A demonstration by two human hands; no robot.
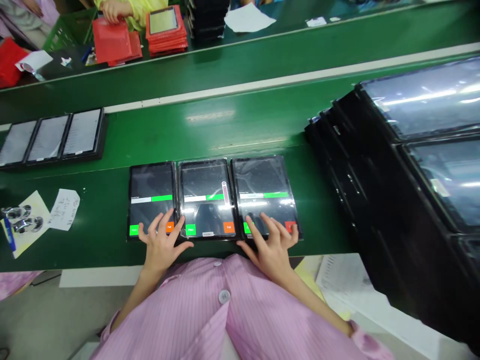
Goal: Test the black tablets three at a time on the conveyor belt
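Three black tablets lie side by side on the green table in front of me, each showing a green bar and green and orange buttons. My left hand [161, 240] rests with spread fingers on the lower edge of the left tablet [151, 187], holding nothing. My right hand [270, 239] lies with fingers spread on the lower part of the right tablet [262, 182]. The middle tablet [206, 192] sits untouched between them.
A tall stack of black trays with tablets [405, 165] stands at the right. Another three tablets [52, 137] lie at the far left. Paper notes [64, 207] and metal parts [20, 217] sit at left. Across the belt [240, 60], another person's hand rests on red trays [112, 40].
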